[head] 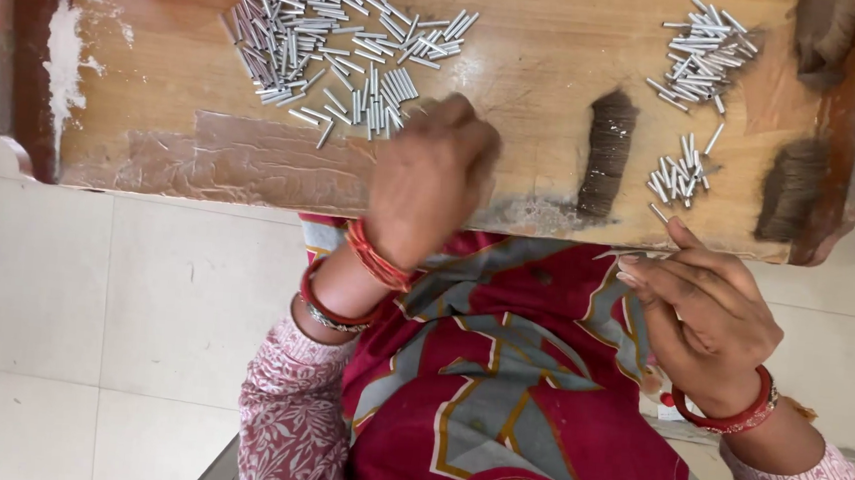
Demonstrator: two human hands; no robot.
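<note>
On worn wooden board (208, 74), left hand (430, 175) nears thin metal pins (336, 38), grip unclear.

Short silvery metal tubes (346, 39) lie scattered flat in a heap on the wooden board.

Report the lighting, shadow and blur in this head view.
Head view: soft, even daylight, with no harsh glare on the wooden board; the metal pins show small bright glints; the left hand is slightly motion-blurred and casts a faint shadow; the right hand and the floor tiles look sharp.
</note>
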